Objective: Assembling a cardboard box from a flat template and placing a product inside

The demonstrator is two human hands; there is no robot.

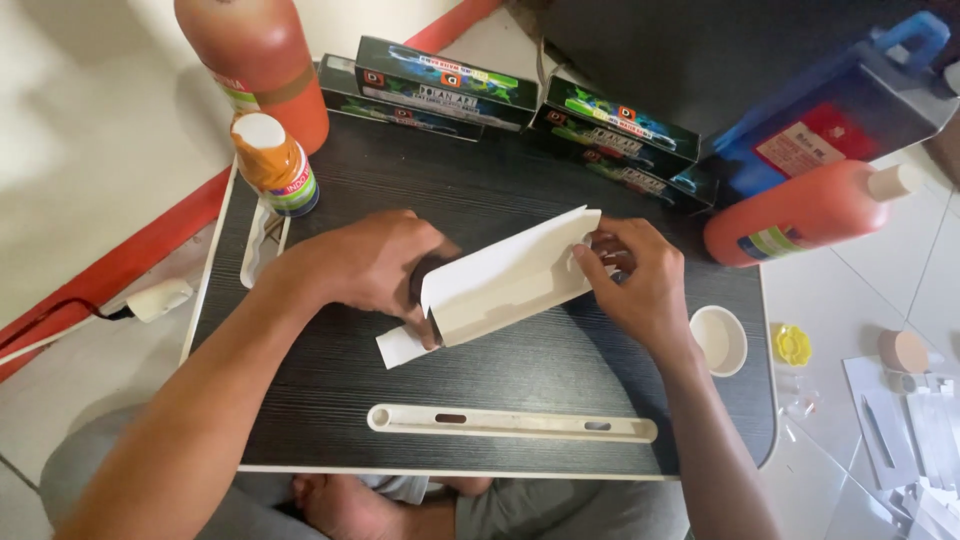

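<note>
On the middle of the dark lap desk (330,400), the white folded carton (505,285) looks light and thin, easy to crease, so its edges seem the safest place to grip. The left hand (365,262) is closed around a dark object at the carton's lower open end, and the right hand (640,275) pinches the upper end flap with its fingertips.

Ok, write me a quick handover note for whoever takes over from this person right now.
Left hand: holds a dark object at the open lower end of the white carton.
Right hand: pinches the carton's upper end.
Things: the carton lies tilted above the middle of the black lap table, its end flap open.
Done: the dark object is partly inside the carton.
Left: the flap is not closed.
Around: printed boxes and orange bottles at the far edge, a small white cup on the right.
</note>
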